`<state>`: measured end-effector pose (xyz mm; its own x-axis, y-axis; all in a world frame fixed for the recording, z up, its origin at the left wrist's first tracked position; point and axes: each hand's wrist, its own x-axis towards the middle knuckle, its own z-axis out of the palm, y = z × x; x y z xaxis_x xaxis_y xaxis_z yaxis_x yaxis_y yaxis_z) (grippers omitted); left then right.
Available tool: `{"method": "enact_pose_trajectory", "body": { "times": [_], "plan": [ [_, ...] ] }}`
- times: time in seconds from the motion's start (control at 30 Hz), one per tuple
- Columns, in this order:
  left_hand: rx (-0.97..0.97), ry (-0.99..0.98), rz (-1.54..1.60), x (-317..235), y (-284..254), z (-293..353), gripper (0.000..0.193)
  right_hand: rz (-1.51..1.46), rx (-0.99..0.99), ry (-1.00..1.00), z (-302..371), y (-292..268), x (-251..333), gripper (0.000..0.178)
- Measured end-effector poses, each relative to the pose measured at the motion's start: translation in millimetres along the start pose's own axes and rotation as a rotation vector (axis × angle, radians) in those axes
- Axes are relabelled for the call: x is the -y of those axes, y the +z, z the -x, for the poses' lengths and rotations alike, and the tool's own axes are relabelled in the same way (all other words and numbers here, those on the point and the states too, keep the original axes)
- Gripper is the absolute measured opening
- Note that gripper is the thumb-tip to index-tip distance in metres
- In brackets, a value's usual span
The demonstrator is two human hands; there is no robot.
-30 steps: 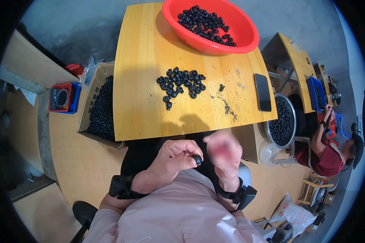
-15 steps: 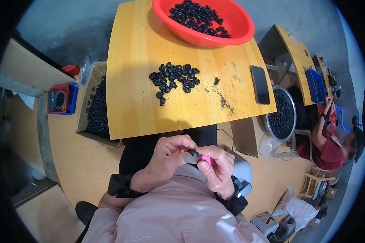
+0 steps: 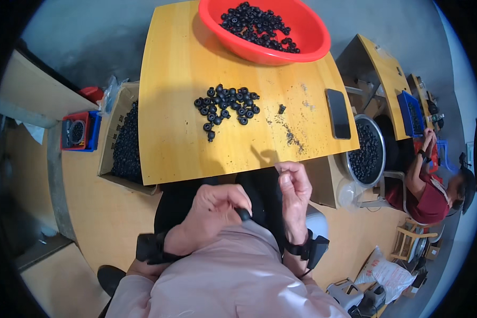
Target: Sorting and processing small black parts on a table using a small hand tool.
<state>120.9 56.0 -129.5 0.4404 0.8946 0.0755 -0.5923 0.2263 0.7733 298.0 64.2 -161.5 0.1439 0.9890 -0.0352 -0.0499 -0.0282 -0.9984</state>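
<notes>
While the left hand (image 3: 217, 206), in the head view, pinches a small, round, black piece (image 3: 243, 213) between thumb and fingers just before the broad, yellow, wooden table (image 3: 185, 159), the right hand (image 3: 294, 188) is raised at the table's front edge, its fingers curled toward the thumb; whether they hold anything I cannot tell. On the table's middle lies a loose cluster of glossy, black, rounded pieces (image 3: 225, 113), with one separate, small, black piece (image 3: 282, 109) and scattered dark crumbs (image 3: 293, 139) to its right. At the table's far side stands a round, red, plastic basin (image 3: 314, 45) holding more black pieces; by its right edge lies a flat, black, rectangular phone (image 3: 338, 114). Left of the table sits an open, brown, cardboard box (image 3: 114, 114) filled with black pieces; right of it, a round, silvery, metal bowl (image 3: 382, 148) holds others.
</notes>
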Motion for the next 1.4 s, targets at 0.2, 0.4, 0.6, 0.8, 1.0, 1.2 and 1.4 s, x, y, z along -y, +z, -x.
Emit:
{"method": "enact_pose_trajectory", "body": {
  "times": [0.2, 0.4, 0.6, 0.8, 1.0, 1.2, 1.4],
  "plan": [
    [-0.074, -0.049, 0.073, 9.9, -14.5, 3.8, 0.019, 0.022, 0.414, -0.208, 6.7, 14.9, 38.0, 0.029],
    [-0.104, -0.087, 0.144, 7.9, -32.2, 17.2, 0.019, 0.065, 0.473, -0.241, 9.7, 51.1, 43.3, 0.018],
    [-0.226, -0.102, 0.098, -14.0, -49.8, 36.4, 0.011, 0.095, 0.544, -0.03, -4.2, 81.5, 38.9, 0.015],
    [-0.574, 0.283, -0.085, -40.6, -119.5, 68.8, 0.026, 0.482, 0.199, -0.119, -49.3, 90.1, -9.3, 0.012],
    [-0.936, 0.152, -0.285, -22.0, -218.1, 92.1, 0.035, 0.892, 0.131, -0.236, -64.4, 117.1, -11.5, 0.025],
    [-0.868, 0.335, -0.378, -49.7, -137.7, 68.8, 0.033, 0.474, 0.241, -0.232, -58.6, 97.1, -21.8, 0.02],
    [-0.259, 0.021, -0.01, -21.9, -62.8, 30.4, 0.033, 0.021, 0.553, -0.311, -21.9, 88.1, 18.5, 0.034]
  ]
}}
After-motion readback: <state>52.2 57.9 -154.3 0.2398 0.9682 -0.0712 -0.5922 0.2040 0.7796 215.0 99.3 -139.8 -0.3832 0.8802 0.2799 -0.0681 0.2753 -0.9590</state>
